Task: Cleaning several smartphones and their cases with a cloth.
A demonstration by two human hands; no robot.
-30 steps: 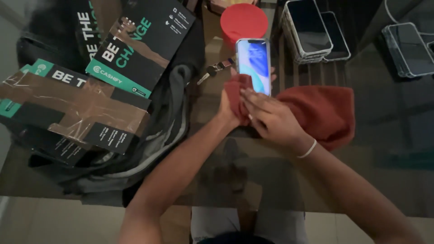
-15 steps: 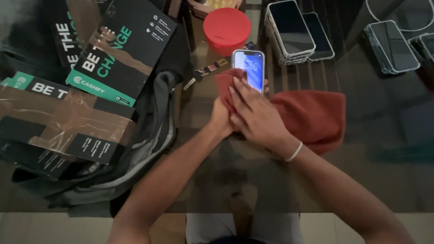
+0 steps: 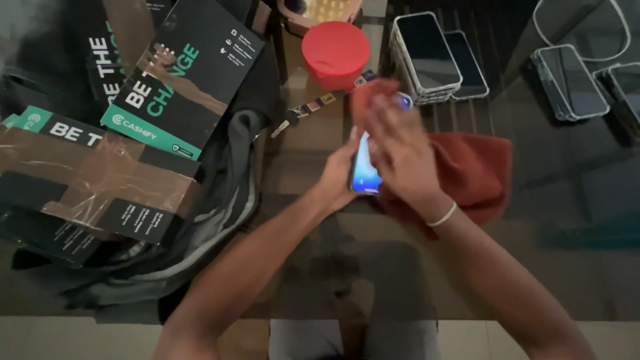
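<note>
Dark glass table (image 3: 313, 143), mid-surface: left hand (image 3: 340, 175) grips a slim glossy phone (image 3: 365, 170) w/ lit screen by its edge; right hand (image 3: 397, 143), blurred, presses a rust-red nubby cloth (image 3: 477, 170) over it. Round red lid (image 3: 335, 52) near far edge; stacked phones (image 3: 427, 57) at far-right; matte taped mailers (image 3: 100, 180) on left side.

**One head camera, looking straight down**

A single view, worn on the person's head, faces steeply down over a glass table (image 3: 320, 280). It sits close: both forearms enter from the bottom edge and the hands fill the centre. With only this view, no overlap exists.
</note>
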